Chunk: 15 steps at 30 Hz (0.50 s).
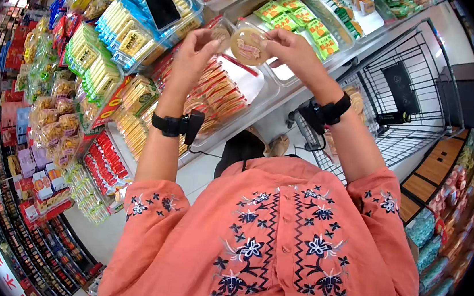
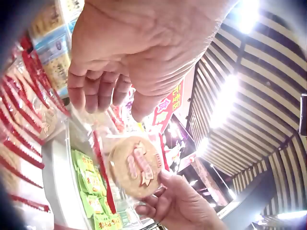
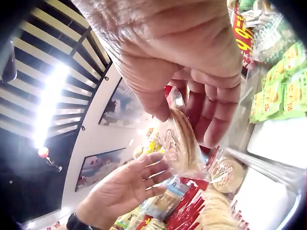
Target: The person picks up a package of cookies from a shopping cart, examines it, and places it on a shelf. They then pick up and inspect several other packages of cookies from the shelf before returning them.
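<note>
My right hand (image 1: 300,55) pinches a clear packet of round, flat biscuits (image 1: 249,46) at its edge, thumb on the near face. In the right wrist view the packet shows several biscuits stacked on edge, with pink print on the front. Left of it, my left hand (image 1: 191,56) hovers with loosely bent fingers and nothing between them; the right wrist view shows its palm and fingers (image 3: 156,179) apart from the held packet. A similar round biscuit packet (image 3: 225,175) lies in the bin below, beside rows of red-edged packets (image 1: 213,96).
Green snack packets (image 1: 302,19) fill part of the bin beyond. Blue-wrapped biscuits (image 1: 128,27) stand at left, with a dark phone (image 1: 162,8) on top. A wire shopping cart (image 1: 396,87) stands close by on the right. Clear plastic bin walls (image 1: 282,77) separate the goods.
</note>
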Motion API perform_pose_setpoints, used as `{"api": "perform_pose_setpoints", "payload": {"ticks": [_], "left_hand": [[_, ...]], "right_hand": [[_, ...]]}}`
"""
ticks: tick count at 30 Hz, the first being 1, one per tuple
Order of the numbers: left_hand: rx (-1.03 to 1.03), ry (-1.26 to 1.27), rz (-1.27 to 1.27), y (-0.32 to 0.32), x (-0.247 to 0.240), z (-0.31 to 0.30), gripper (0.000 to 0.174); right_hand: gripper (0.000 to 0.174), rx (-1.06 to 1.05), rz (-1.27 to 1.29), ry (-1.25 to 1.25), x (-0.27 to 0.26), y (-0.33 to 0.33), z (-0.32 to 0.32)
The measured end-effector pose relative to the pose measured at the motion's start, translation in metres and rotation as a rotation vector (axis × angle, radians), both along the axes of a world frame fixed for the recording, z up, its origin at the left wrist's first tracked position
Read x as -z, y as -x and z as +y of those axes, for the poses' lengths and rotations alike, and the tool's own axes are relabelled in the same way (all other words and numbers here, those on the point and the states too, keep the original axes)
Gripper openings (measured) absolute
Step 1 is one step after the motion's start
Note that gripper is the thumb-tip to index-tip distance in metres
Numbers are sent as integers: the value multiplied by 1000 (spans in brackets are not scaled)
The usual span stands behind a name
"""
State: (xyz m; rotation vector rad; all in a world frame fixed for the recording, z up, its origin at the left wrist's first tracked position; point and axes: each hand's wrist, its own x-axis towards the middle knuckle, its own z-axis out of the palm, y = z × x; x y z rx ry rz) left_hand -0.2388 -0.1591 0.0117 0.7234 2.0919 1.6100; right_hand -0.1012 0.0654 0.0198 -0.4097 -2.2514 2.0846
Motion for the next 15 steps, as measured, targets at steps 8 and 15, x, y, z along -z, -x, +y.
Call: {"api": "perform_pose_setpoints", "payload": {"ticks": [8,15], "left_hand": [[223,156,559,9,-14,15,30],[497,410,639,28,-1,22,23]], "right_hand": [[26,-179,41,-210,18,23,6],[27,-248,153,-356,40,42,-3]]}}
